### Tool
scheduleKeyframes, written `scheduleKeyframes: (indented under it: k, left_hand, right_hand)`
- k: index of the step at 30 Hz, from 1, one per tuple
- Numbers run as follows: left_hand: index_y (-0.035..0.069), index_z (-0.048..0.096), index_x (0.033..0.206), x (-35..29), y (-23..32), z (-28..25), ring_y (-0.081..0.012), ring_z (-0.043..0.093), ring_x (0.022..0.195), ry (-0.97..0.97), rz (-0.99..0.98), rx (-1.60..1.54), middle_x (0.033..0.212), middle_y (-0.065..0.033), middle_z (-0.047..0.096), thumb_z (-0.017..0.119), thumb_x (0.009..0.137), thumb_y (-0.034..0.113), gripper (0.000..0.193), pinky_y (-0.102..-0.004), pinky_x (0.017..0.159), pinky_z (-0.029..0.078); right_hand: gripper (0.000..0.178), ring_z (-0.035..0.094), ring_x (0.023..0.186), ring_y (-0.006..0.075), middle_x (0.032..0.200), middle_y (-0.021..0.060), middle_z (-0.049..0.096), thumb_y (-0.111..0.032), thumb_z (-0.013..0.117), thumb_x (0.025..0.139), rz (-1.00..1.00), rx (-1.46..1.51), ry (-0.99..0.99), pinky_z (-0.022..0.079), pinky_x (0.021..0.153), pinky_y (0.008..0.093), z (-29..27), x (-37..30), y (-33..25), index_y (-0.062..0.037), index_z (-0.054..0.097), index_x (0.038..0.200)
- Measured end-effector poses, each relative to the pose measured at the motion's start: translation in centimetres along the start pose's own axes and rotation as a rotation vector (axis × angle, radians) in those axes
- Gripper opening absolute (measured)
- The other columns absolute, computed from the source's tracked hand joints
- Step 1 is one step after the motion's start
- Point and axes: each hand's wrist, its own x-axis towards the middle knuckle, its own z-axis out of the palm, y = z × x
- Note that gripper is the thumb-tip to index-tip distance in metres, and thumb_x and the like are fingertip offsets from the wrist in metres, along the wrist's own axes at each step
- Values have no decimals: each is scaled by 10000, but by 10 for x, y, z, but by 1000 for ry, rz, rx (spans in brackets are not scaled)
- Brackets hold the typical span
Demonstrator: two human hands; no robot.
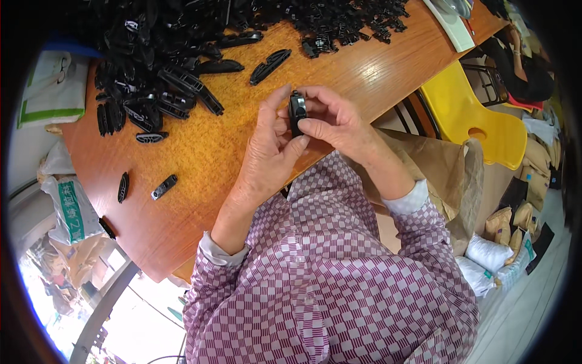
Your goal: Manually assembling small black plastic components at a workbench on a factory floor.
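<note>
Between my two hands, near the table's front edge, a small glossy black plastic piece (297,109) stands upright. My right hand (339,121) grips it from the right with thumb and bent fingers. From the other side my left hand (267,139) closes on it, its thumb low against the piece and its index finger raised. Part of the piece is hidden by the fingers. A similar long black part (270,66) lies alone just beyond my hands. Nearer the left side are a loose black part (123,187) and another with a grey face (163,187).
A large heap of black plastic parts (176,54) covers the far left of the wooden table (200,224); smaller black pieces (345,24) lie farther right. A yellow chair (473,115) and a brown paper sack (436,164) stand at the right, with filled bags (488,252) on the floor.
</note>
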Motion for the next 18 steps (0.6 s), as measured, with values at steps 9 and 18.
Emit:
scheduleKeyframes:
  k: [9, 18]
  left_hand:
    - [104, 319, 1373, 13, -1, 4, -129, 556, 1002, -69, -16, 40, 1101, -95, 551, 504, 825, -145, 630, -263, 819, 482]
    - [115, 309, 1357, -3, 22, -16, -138, 604, 879, -18, -179, 170, 963, -89, 578, 517, 846, -103, 593, -286, 788, 507]
  right_hand:
    - [360, 594, 963, 148, 1053, 91, 614, -6, 568, 875, -100, 15, 168, 500, 807, 269, 1, -7, 7, 26, 464, 1218]
    - [291, 589, 869, 133, 989, 16, 603, -88, 642, 845, -283, -541, 89, 495, 771, 284, -44, 30, -24, -38, 575, 1124]
